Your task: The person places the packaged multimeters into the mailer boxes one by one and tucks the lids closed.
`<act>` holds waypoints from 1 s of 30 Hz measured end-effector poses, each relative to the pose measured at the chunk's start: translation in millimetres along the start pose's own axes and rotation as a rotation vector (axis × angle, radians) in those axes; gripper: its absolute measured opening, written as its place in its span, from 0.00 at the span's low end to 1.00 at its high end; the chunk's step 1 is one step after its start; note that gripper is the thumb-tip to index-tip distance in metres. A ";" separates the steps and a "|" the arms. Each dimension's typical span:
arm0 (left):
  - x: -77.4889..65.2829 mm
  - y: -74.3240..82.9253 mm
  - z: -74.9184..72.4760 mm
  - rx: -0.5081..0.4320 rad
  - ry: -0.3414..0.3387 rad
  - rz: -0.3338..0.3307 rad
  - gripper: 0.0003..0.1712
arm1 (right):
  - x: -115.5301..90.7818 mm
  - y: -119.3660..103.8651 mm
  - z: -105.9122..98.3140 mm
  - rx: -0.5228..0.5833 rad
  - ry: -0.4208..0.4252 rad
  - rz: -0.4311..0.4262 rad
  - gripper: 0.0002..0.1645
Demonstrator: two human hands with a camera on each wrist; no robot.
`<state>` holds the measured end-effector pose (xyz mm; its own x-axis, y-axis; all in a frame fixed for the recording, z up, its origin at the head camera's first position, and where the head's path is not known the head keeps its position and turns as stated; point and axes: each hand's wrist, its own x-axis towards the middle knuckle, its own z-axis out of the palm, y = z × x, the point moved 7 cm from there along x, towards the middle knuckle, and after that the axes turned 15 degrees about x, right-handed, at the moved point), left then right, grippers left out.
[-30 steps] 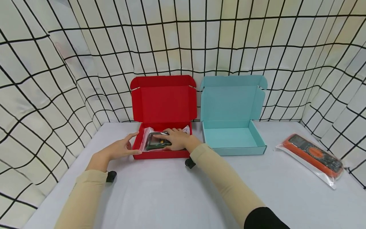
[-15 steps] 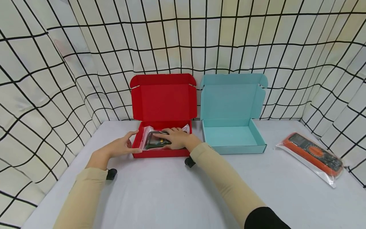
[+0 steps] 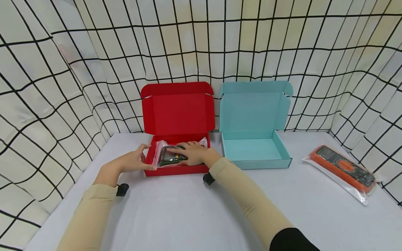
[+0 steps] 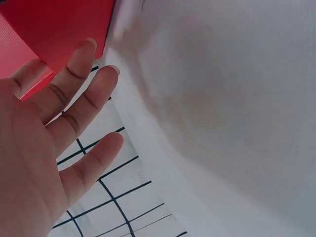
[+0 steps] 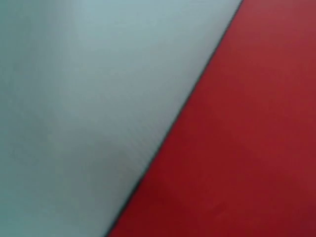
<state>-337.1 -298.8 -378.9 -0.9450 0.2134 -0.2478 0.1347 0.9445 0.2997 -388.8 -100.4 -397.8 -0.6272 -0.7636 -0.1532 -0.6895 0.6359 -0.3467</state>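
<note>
In the head view an open red box (image 3: 179, 169) stands on the table with its lid raised at the back. Inside it lies a dark green device (image 3: 172, 160) with a glossy face, in a clear plastic bag; its kind is unclear. Over the device's right part rests my right hand (image 3: 195, 153), fingers extended across the top, thumb toward the front. My left hand (image 3: 127, 163) is at the box's front left corner, fingers spread and fairly straight against it. The left wrist view shows those fingers (image 4: 103, 81) beside the red wall; the right wrist view shows no hand.
To the right of the red box stands an open light blue box (image 3: 251, 151), lid up. An orange multimeter (image 3: 345, 169) in a clear bag lies at the table's right side. White cloth walls with a black grid (image 3: 194, 55) enclose the table (image 3: 176, 209).
The red box has turned slightly, its left front corner a little nearer me. Both hands stay at nearly the same places; the device remains under the right hand.
</note>
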 end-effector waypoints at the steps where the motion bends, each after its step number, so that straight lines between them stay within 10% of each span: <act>1: -0.5 0.3 0.0 -0.002 -0.001 0.001 0.64 | -0.3 -0.4 0.5 0.000 -0.003 -0.001 0.51; 30: -14.0 14.6 -13.8 0.127 -0.084 0.013 0.60 | -7.8 -6.0 3.1 0.013 -0.013 -0.036 0.55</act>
<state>-326.0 -291.4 -358.4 -0.9154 0.2409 -0.3226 0.1882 0.9643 0.1862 -378.6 -98.6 -397.5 -0.5970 -0.7876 -0.1523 -0.7069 0.6063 -0.3642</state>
